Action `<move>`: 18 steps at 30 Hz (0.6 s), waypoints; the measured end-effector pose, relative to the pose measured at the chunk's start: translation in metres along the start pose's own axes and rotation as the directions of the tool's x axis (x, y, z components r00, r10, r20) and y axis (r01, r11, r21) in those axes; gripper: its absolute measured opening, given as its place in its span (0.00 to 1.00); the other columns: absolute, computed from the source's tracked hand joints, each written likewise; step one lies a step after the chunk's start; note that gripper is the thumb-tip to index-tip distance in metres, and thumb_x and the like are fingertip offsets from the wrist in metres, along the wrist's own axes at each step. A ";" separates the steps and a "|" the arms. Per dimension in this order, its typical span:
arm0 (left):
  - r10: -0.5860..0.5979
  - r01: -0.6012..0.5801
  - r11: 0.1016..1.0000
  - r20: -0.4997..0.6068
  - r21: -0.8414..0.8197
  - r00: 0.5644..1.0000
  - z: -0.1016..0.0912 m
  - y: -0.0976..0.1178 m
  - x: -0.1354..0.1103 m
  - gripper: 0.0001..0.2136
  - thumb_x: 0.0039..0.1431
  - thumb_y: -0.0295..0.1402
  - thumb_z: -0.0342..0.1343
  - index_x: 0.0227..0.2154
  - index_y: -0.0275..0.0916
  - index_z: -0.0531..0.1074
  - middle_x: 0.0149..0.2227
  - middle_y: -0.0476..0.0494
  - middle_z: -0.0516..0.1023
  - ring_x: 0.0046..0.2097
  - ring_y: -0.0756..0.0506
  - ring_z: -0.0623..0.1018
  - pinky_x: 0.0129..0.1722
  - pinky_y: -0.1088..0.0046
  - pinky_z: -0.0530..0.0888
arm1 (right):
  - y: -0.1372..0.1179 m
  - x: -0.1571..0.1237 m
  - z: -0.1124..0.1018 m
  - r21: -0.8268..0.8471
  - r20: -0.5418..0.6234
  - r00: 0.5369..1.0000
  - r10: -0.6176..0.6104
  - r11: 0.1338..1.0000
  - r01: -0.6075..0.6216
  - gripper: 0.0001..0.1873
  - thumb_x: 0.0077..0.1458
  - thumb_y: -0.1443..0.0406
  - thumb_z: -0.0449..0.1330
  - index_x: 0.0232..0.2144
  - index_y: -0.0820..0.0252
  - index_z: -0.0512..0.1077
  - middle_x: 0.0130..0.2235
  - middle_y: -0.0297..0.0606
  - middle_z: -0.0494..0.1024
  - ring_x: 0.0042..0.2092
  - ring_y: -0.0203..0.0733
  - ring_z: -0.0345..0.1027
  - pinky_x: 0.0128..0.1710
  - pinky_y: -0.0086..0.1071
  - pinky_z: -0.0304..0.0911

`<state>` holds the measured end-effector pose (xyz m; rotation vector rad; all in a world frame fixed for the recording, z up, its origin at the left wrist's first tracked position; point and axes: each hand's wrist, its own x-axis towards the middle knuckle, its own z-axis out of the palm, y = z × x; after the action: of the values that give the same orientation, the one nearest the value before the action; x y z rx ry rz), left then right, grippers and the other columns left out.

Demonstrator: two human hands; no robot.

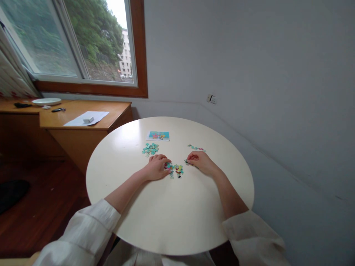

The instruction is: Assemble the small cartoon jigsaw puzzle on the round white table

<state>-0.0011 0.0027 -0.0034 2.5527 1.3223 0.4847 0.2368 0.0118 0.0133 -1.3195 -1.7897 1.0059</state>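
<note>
Joined jigsaw pieces point(178, 170) with a yellow cartoon figure lie flat near the middle of the round table point(172, 214). My left hand point(155, 168) rests at their left side, thumb and fingers apart, touching the joined pieces and covering part of them. To the right, my right hand point(202, 161) pinches a small puzzle piece point(186, 161) between thumb and fingertips, just above or on the table; I cannot tell which. More pieces beneath this hand are partly hidden.
Behind my left hand lies a heap of loose teal puzzle pieces point(151, 148), with a picture card point(158, 136) beyond it. A row of loose pieces point(196, 148) lies behind my right hand. A wooden desk point(119, 111) with paper and a white plate stands at left.
</note>
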 end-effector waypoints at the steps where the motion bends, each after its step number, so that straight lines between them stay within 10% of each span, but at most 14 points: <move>1: 0.001 -0.001 1.000 0.001 -0.003 1.000 0.000 0.000 0.000 0.20 0.51 0.45 0.51 0.47 0.45 0.67 0.49 0.41 0.67 0.52 0.38 0.64 0.54 0.55 0.57 | 0.003 0.002 0.001 0.031 -0.016 1.000 -0.009 0.999 0.010 0.09 0.39 0.63 0.61 0.23 0.64 0.69 0.22 0.34 0.71 0.26 0.34 0.64 0.27 0.28 0.58; 18: 0.001 -0.001 1.000 0.012 -0.017 1.000 0.000 -0.001 0.000 0.21 0.51 0.45 0.51 0.47 0.45 0.67 0.49 0.41 0.66 0.52 0.38 0.63 0.54 0.55 0.56 | -0.007 0.002 0.016 -0.157 -0.012 0.989 -0.149 0.977 0.145 0.10 0.47 0.66 0.55 0.31 0.64 0.74 0.31 0.40 0.77 0.33 0.38 0.69 0.37 0.32 0.62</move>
<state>-0.0020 0.0030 -0.0037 2.5390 1.3078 0.4778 0.2192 0.0095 0.0118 -1.2636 -1.9494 0.7810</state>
